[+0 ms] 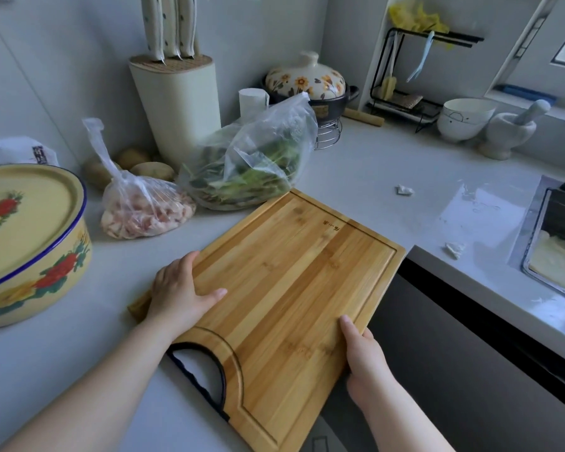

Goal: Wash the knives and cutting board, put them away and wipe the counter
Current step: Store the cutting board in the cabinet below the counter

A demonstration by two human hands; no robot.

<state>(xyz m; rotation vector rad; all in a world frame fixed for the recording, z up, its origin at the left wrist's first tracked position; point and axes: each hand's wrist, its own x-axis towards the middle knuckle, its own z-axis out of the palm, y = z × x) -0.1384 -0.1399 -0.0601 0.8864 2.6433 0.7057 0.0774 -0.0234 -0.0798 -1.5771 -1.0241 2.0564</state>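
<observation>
A bamboo cutting board [294, 288] with a black-rimmed handle hole lies at an angle on the white counter [366, 171], its right side jutting past the counter corner. My left hand [180, 295] grips the board's left edge with fingers on top. My right hand [366, 363] holds its right edge near the front, thumb on the top face. A cream knife block [180, 109] stands at the back against the wall with three knife handles [170, 24] sticking up out of it.
A lidded yellow enamel basin [30, 243] sits left. Bags of meat [144, 210] and greens [252, 161] lie behind the board, potatoes by the block. A sink [555, 246] is at right with wet counter around it. A pot, rack, bowl [463, 119] and mortar stand at the back.
</observation>
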